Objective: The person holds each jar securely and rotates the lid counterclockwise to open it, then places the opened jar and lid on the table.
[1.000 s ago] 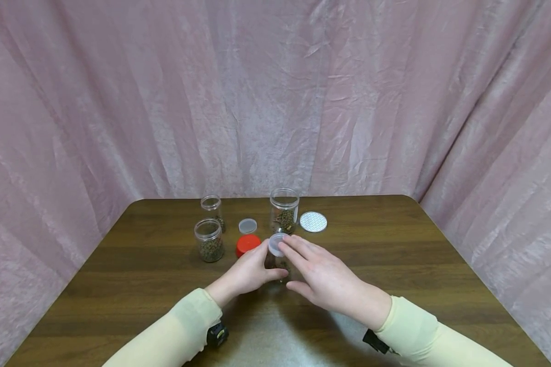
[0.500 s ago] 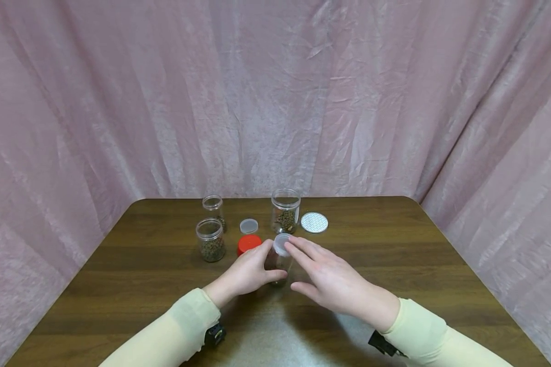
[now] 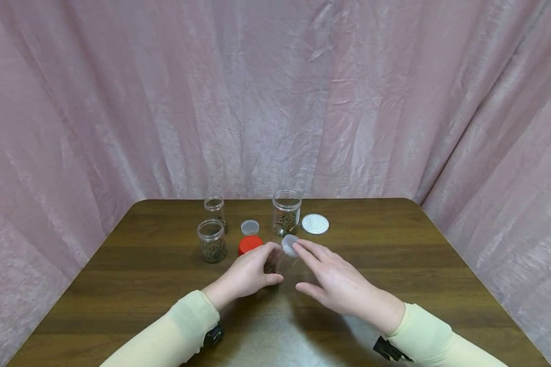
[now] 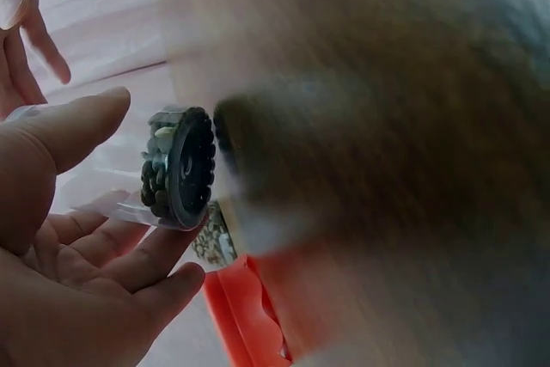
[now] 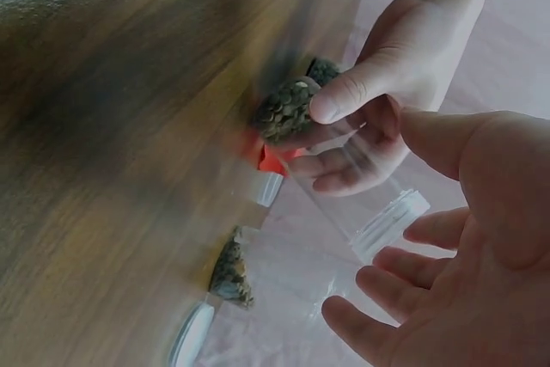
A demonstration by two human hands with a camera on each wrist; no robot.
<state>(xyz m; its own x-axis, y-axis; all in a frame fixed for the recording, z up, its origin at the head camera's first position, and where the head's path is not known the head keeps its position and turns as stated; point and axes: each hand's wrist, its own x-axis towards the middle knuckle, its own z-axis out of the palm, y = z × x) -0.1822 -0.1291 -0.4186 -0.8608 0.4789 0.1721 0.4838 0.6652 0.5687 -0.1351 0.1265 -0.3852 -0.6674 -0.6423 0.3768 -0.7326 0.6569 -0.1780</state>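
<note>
My left hand (image 3: 245, 275) grips a small clear plastic jar (image 5: 344, 182) between thumb and fingers. The jar leans to the right, its lidded top toward my right hand. Small greenish-brown pieces (image 5: 288, 112) fill its lower end, and its round base (image 4: 193, 169) shows in the left wrist view. A translucent lid (image 3: 290, 245) covers the top. Fingertips of my right hand (image 3: 340, 283) lie at the lid's edge, the fingers extended and the thumb held apart. In the right wrist view, that hand is spread beside the lid without curling round it.
Behind my left hand is a red lid (image 3: 250, 244). Two uncovered jars, a wider one (image 3: 212, 243) and a narrow one (image 3: 215, 209), stand left. Farther back are a large jar (image 3: 286, 214), a small translucent lid (image 3: 250, 227) and a white patterned disc (image 3: 315, 224).
The jar has gone from nearly upright to leaning right, its lid shifting rightward. My right hand has moved a little right along with the lid; my left hand keeps its grip.
</note>
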